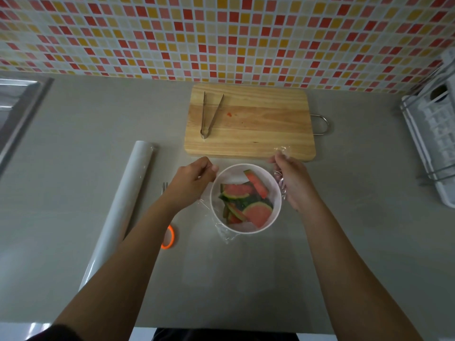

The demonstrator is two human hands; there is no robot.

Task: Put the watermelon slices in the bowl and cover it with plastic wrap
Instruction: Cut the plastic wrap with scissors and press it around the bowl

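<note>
- Your left hand point(194, 178) is curling its fingers at the left rim of the bowl point(277, 210), seemingly pinching the plastic wrap point(281, 151).
- Your right hand point(293, 184) is pinching the wrap's far corner.
- The watermelon slices point(256, 212) are lying in the bowl between your 2 hands.
</note>
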